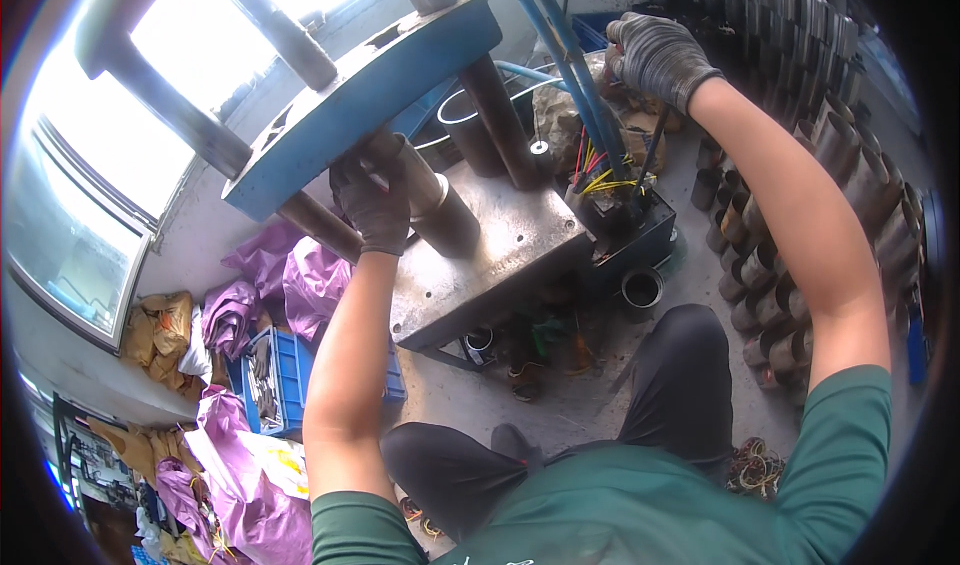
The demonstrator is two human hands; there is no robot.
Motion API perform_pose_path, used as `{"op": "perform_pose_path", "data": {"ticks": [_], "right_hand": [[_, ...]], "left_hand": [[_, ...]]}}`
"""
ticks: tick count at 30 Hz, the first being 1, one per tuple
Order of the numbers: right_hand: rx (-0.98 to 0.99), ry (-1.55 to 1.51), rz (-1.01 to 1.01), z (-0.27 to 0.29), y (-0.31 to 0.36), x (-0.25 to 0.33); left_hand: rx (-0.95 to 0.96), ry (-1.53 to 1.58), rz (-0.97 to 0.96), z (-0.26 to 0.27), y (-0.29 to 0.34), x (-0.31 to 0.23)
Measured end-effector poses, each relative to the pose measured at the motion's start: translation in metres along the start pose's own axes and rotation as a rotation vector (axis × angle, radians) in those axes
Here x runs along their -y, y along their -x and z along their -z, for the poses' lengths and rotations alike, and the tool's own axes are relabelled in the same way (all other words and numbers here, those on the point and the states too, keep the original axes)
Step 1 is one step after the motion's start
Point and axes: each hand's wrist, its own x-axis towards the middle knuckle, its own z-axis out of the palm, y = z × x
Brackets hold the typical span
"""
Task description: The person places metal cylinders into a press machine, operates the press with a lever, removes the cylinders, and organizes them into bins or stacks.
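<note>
My left hand [372, 203], in a dark grey glove, is raised to the underside of the thick blue plate [370, 95] of a press. Its fingers curl round the upper part of a metal cylinder [445, 220], which stands tilted in view on the steel press bed [500, 265]. A pale ring [441, 191] circles this cylinder. My right hand [660, 60], gloved in striped grey, is closed high up beside two blue pipes [560, 35]. A dark lever [656, 143] rises toward it from below; what lies inside its fingers is hidden.
Steel columns [505, 125] pass through the plate. A box with coloured wires [615, 185] adjoins the bed. Many metal tubes [840, 145] stack at the right. An upright tube [642, 287] stands on the floor. Blue crate [290, 385] and purple sacks [240, 485] lie left.
</note>
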Motion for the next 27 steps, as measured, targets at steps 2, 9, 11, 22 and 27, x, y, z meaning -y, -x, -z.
{"op": "perform_pose_path", "data": {"ticks": [2, 9, 11, 22, 27], "right_hand": [[0.057, -0.007, -0.02, 0.002, 0.001, 0.0], [0.082, -0.014, -0.003, 0.001, 0.002, 0.001], [0.064, -0.011, -0.008, -0.003, 0.002, -0.001], [0.144, 0.018, -0.011, 0.005, 0.002, -0.005], [0.172, -0.052, -0.027, 0.01, 0.003, -0.001]], "left_hand": [[0.029, -0.027, -0.097, 0.0, -0.005, -0.003], [0.469, -0.188, -0.088, -0.007, -0.038, 0.014], [0.503, -0.296, -0.122, -0.01, -0.038, 0.013], [0.486, -0.273, -0.049, -0.013, -0.045, 0.0], [0.559, -0.371, -0.174, -0.006, -0.055, 0.014]]}}
